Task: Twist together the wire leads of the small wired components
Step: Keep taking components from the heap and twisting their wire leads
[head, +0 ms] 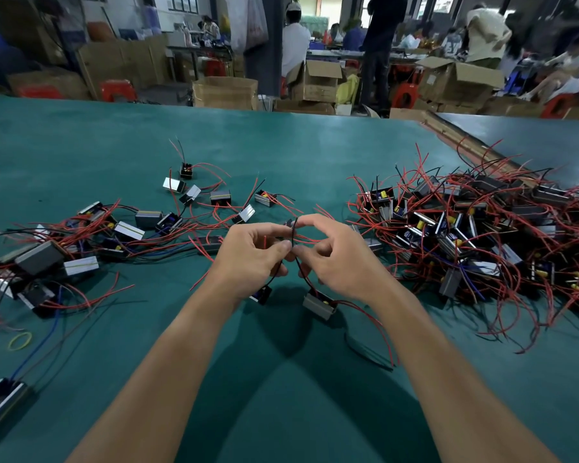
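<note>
Pinching black leads (293, 233) with left hand (253, 252) and right hand (335, 259), both clamped on the wire between thumb and forefinger, knuckles facing, fingertips almost touching. Holding the work over the table (281, 152) middle, slightly toward the near edge. Dangling two units off those leads: small unit (262, 294) under the left wrist, grey unit (320, 305) under the right wrist. Not managing to tell whether either is touching the surface or hanging just above it. Trailing red leads (365, 312) from the grey unit out toward the near right corner. Catching some more red wire between the fingers, too tangled to trace. Seeing big pile (482, 235) of units with red and black wires lying along the right edge, near the right hand but not touching it. Seeing looser cluster (81, 242) spreading along the left edge, with a few singles sitting further in, beyond the hands. Noting lone unit (0, 404) with a blue wire lying at the near left corner, yellow rubber band (20, 340) lying just beyond it, apart from it. Spotting boxes (226, 91) and people past the far edge, all blurred.
</note>
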